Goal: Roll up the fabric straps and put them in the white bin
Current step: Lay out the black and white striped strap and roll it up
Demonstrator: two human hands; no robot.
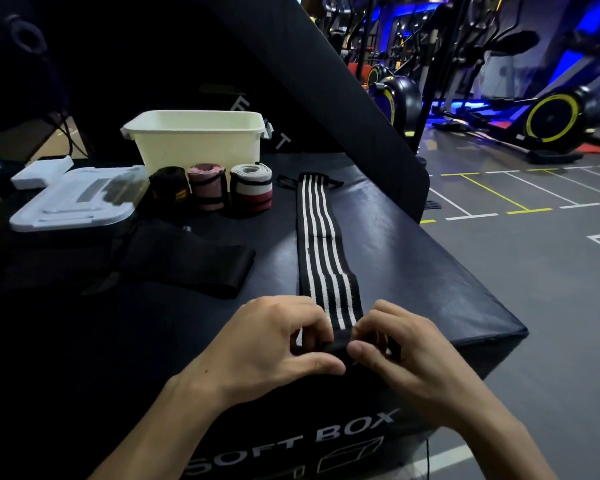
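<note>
Three rolled, none binned — starting on the striped strap.

Both hands pinching the near end of the black-and-white striped strap (321, 251), left hand (274, 344) and right hand (406, 348) curling its first turn at 6 o'clock on the soft box (430, 258); rest lying flat, running toward 12. Three finished rolls — black roll (168, 187), pink roll (207, 185), grey-and-red roll (252, 188) — standing just before the white bin (198, 140) at 11 o'clock, apparently not yet inside. Plain black strap (187, 261) unrolled at 9 o'clock, still to do.
</note>
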